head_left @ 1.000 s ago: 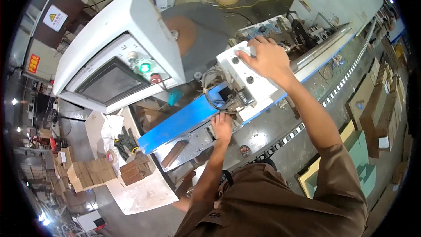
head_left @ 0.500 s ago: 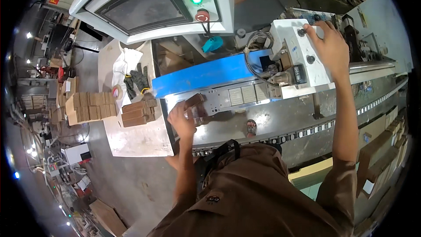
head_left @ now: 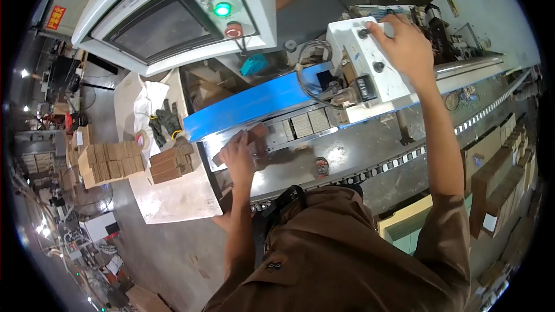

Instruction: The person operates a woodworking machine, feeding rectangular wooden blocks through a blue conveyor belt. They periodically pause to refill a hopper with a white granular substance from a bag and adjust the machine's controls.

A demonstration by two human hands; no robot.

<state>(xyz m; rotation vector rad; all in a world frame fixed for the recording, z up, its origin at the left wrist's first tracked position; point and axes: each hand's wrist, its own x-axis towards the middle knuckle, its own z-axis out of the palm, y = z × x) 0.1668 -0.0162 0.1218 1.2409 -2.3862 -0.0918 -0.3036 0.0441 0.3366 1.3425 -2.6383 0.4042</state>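
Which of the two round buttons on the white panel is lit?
The green button, glowing, above the dull red button.

Left hand (head_left: pixel 238 153) now lower-left, at the metal track (head_left: pixel 324 156).

A grey concrete floor (head_left: pixel 173 254) fills the lower left of the frame. At centre left a pale worktable (head_left: pixel 173 202) carries stacked brown boxes (head_left: pixel 110 162) and a white cloth (head_left: pixel 147 101). Bright lamps (head_left: pixel 24 73) dot the dim left edge. Cardboard stacks (head_left: pixel 497 179) line the right side.
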